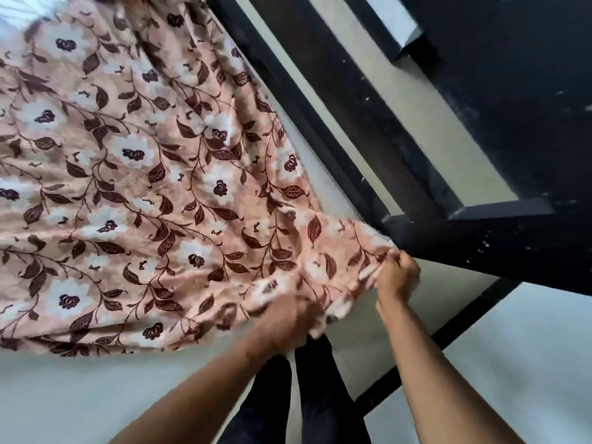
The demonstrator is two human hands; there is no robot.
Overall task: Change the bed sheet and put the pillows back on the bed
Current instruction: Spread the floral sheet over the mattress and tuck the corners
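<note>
Two hands meet at the bed's near corner. My right hand (397,274) pinches the corner of the floral bed sheet (128,187); my left hand (282,318) blurs at the hem, so I cannot tell its grip. Spread across the bed, the sheet looks light, limp and slippery, so I'd hold it by the hems.

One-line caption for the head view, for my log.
The left hand and right hand grip a corner of the pink floral bed sheet.

Pale floor tiles (528,347) crossed by a dark strip (448,338) lie below the right grip (395,274). A black speckled ledge (480,245) runs just above it.
</note>
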